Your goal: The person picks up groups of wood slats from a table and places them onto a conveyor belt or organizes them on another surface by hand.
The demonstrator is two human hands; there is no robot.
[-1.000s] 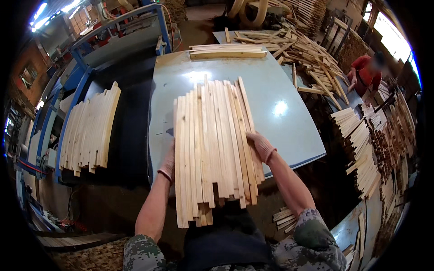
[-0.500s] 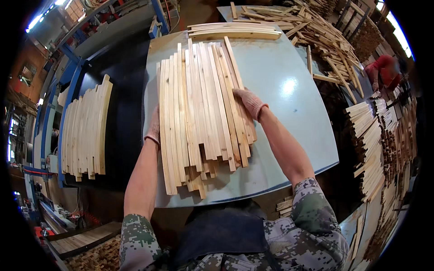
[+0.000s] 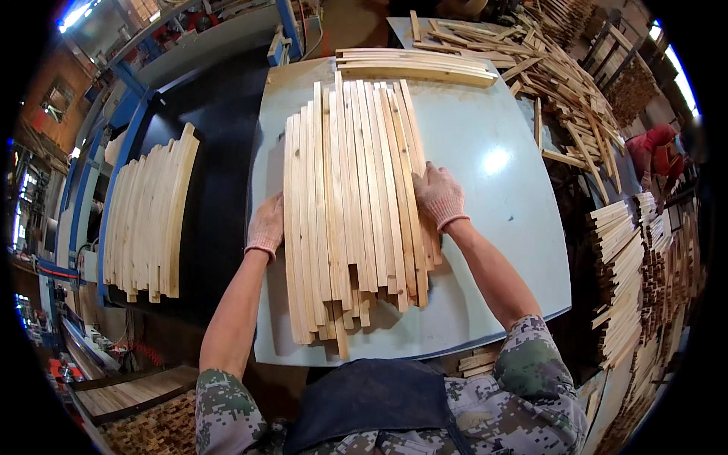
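Observation:
A broad bundle of pale wooden strips (image 3: pixel 345 205) lies lengthwise on the light blue-grey tabletop (image 3: pixel 508 235), its near ends uneven. My left hand (image 3: pixel 267 224), in a knitted work glove, presses along the bundle's left side with its fingers close together. On the opposite side my right hand (image 3: pixel 438 195), gloved too, bears against the outer strips, its thumb side near their upper faces. Between them the hands hold the bundle; the fingertips on both sides are partly hidden by the wood.
A few longer strips (image 3: pixel 417 67) lie across the table's far edge. Left, a similar strip panel (image 3: pixel 152 216) rests on a black surface beside a blue machine frame (image 3: pixel 136 136). Loose strips (image 3: pixel 561 91) pile up at the far right, near a person in red (image 3: pixel 656 155). Stacked strips (image 3: pixel 618 265) stand right.
The view has shifted slightly. My left hand shows more of its back beside the bundle, and my right hand has turned flatter against the right side. Both stay at the strips.

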